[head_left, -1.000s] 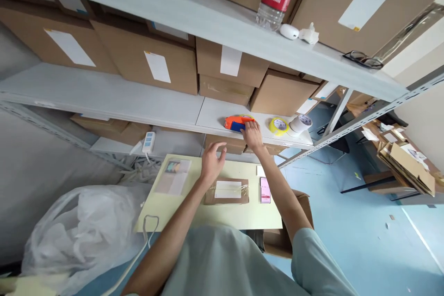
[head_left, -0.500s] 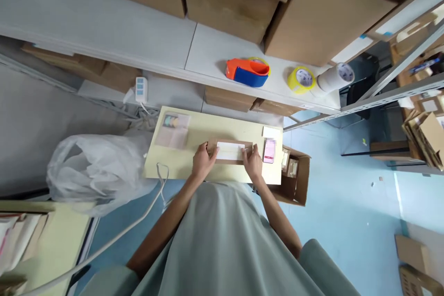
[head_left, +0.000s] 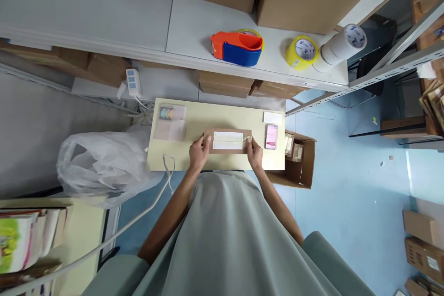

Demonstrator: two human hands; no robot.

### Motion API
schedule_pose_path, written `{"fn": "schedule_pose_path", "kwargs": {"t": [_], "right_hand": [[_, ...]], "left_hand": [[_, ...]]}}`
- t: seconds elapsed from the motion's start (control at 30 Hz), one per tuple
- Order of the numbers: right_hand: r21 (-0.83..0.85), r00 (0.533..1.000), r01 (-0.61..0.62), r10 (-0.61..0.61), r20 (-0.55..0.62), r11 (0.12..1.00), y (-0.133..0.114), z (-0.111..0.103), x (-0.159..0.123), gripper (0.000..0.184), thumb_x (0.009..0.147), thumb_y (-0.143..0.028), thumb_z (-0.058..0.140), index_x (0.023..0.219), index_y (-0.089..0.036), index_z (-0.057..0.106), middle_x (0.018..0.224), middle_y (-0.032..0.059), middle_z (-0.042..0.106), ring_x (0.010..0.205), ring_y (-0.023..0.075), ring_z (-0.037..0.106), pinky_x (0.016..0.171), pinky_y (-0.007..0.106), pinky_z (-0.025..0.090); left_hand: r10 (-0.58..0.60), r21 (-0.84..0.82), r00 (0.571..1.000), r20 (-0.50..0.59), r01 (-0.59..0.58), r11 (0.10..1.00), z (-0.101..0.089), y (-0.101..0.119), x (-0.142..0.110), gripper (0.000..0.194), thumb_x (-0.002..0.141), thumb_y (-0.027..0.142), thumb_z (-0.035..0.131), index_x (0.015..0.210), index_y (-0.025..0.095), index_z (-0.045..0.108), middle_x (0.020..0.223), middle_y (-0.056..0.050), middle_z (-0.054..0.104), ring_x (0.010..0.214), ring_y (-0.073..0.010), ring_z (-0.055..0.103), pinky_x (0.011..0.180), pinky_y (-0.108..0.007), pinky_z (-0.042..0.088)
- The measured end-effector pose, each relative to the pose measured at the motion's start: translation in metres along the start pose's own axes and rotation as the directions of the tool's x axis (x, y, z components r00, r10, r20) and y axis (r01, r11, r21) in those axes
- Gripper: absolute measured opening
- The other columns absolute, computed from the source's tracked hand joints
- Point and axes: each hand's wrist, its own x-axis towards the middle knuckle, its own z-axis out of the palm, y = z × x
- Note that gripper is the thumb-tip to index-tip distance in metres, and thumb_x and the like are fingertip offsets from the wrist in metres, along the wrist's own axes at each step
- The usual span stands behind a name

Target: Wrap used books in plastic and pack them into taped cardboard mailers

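A small brown cardboard box (head_left: pixel 227 151) with a white label and clear tape across its top is at the middle of the pale yellow table (head_left: pixel 194 115). My left hand (head_left: pixel 200 151) grips its left end, thumb on top. At the right end my right hand (head_left: pixel 255 151) holds it the same way, with the thumb over the taped edge. Just right of the box lies a phone (head_left: pixel 271 136) with a pink screen. On the shelf above rests an orange and blue tape dispenser (head_left: pixel 237 48), apart from both hands.
Yellow tape (head_left: pixel 301 52) and white rolls (head_left: pixel 343 45) stand on the shelf (head_left: pixel 197 23). An open carton (head_left: pixel 307 166) holding small boxes is right of the table. A plastic bag (head_left: pixel 104 162) and a white cable (head_left: pixel 138 215) are on the left. A power strip (head_left: pixel 133 82) hangs behind.
My right hand has left the tape dispenser on the shelf and come down to the box. Both hands have taken hold of the box's ends. The view has tilted downward.
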Motion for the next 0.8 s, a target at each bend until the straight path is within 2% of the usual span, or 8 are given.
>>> {"fn": "schedule_pose_path", "kwargs": {"t": [0.13,0.23,0.3,0.37,0.5,0.67,0.73,0.8], "right_hand": [[0.061,0.997,0.075,-0.074,-0.02,0.995,-0.001,-0.009,-0.007,0.076,0.115,-0.072,0.028,0.141,-0.018,0.074,0.109,0.0135,0.08,0.103,0.0302,0.074,0.085,0.038,0.062],[0.074,0.976,0.19,-0.18,-0.123,0.979,0.004,-0.015,-0.01,0.066,0.115,-0.066,0.039,0.148,-0.02,0.073,0.134,0.0179,0.073,0.122,0.0309,0.071,0.096,0.044,0.066],[0.066,0.965,0.232,-0.221,-0.14,0.971,0.011,-0.017,-0.008,0.061,0.114,-0.061,0.046,0.15,-0.02,0.073,0.137,0.0184,0.069,0.123,0.0298,0.071,0.099,0.046,0.068],[0.068,0.968,0.24,-0.233,-0.088,0.968,0.021,-0.016,-0.007,0.057,0.114,-0.055,0.048,0.152,-0.019,0.072,0.133,0.0171,0.069,0.116,0.0277,0.074,0.1,0.046,0.069],[0.098,0.982,0.175,-0.18,0.05,0.98,0.046,-0.003,-0.011,0.051,0.114,-0.042,0.045,0.15,-0.019,0.073,0.14,0.0166,0.072,0.116,0.0257,0.078,0.104,0.044,0.069],[0.124,0.985,0.052,-0.071,0.16,0.991,0.071,0.021,-0.024,0.044,0.107,-0.029,0.049,0.137,-0.018,0.079,0.143,0.0169,0.078,0.115,0.0276,0.081,0.1,0.045,0.07],[0.121,0.984,-0.005,-0.017,0.176,0.993,0.076,0.025,-0.025,0.04,0.104,-0.03,0.054,0.133,-0.02,0.081,0.139,0.0159,0.08,0.112,0.0281,0.082,0.098,0.046,0.071],[0.118,0.99,-0.047,0.03,0.139,0.992,0.078,0.025,-0.022,0.038,0.103,-0.035,0.06,0.131,-0.019,0.081,0.136,0.017,0.082,0.112,0.0295,0.083,0.098,0.047,0.07]], "left_hand": [[0.129,0.03,0.989,-0.076,-0.127,0.991,-0.008,0.002,-0.008,0.039,0.111,0.046,0.05,0.12,0.019,0.078,0.122,-0.017,0.076,0.111,-0.0299,0.073,0.103,-0.04,0.058],[0.168,0.012,0.977,-0.131,-0.168,0.986,-0.012,0.0,-0.015,0.034,0.108,0.047,0.056,0.112,0.02,0.076,0.124,-0.016,0.071,0.102,-0.027,0.074,0.106,-0.042,0.06],[0.162,-0.018,0.98,-0.118,-0.165,0.986,-0.013,-0.003,-0.019,0.027,0.103,0.042,0.061,0.11,0.02,0.076,0.123,-0.015,0.071,0.097,-0.0252,0.075,0.104,-0.041,0.062],[0.139,-0.062,0.987,-0.083,-0.144,0.988,-0.011,-0.01,-0.021,0.025,0.097,0.034,0.065,0.115,0.02,0.076,0.125,-0.014,0.074,0.103,-0.0251,0.076,0.105,-0.04,0.063],[0.029,-0.143,0.999,0.032,-0.024,0.989,-0.003,-0.029,-0.022,0.042,0.089,0.021,0.061,0.128,0.022,0.077,0.131,-0.01,0.08,0.112,-0.0245,0.079,0.106,-0.037,0.064],[-0.144,-0.026,0.977,0.155,0.15,0.988,0.005,-0.054,-0.02,0.04,0.086,0.017,0.059,0.117,0.022,0.083,0.102,-0.008,0.087,0.105,-0.0288,0.082,0.099,-0.037,0.064],[-0.163,0.0,0.973,0.165,0.165,0.986,0.007,-0.06,-0.016,0.037,0.084,0.016,0.06,0.112,0.022,0.084,0.097,-0.009,0.087,0.101,-0.0301,0.082,0.097,-0.039,0.064],[-0.15,-0.009,0.977,0.152,0.154,0.988,0.007,-0.063,-0.009,0.041,0.083,0.014,0.059,0.115,0.021,0.084,0.104,-0.011,0.087,0.104,-0.0306,0.082,0.099,-0.04,0.064]]}}
